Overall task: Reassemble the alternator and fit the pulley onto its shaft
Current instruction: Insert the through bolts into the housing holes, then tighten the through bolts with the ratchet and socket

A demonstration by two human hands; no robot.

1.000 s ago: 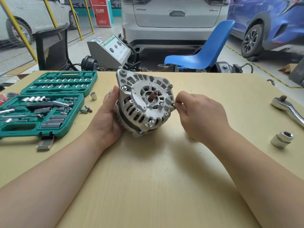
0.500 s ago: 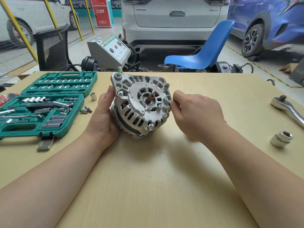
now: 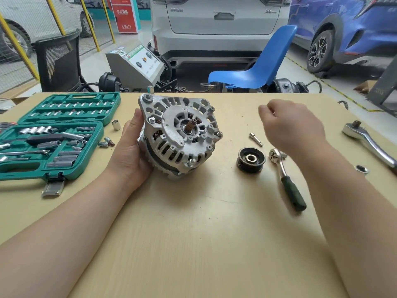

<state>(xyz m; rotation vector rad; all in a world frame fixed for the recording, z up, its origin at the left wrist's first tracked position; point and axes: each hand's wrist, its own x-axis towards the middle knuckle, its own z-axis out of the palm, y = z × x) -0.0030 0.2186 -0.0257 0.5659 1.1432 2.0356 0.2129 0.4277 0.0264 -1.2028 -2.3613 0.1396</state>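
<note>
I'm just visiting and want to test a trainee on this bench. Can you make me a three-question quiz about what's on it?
1. True or false: the pulley is already on the alternator shaft.
2. Which hand holds the alternator: A left hand, B right hand, C neither?
3. Fill in: the green-handled ratchet lies just to the ____ of the pulley.

Key: 1 false, it lies on the table; 2 A; 3 right.

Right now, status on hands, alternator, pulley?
Left hand holds alternator tilted on table. Right hand loosely curled, empty, in air. Pulley on table, shaft bare. Nothing blocking.
</note>
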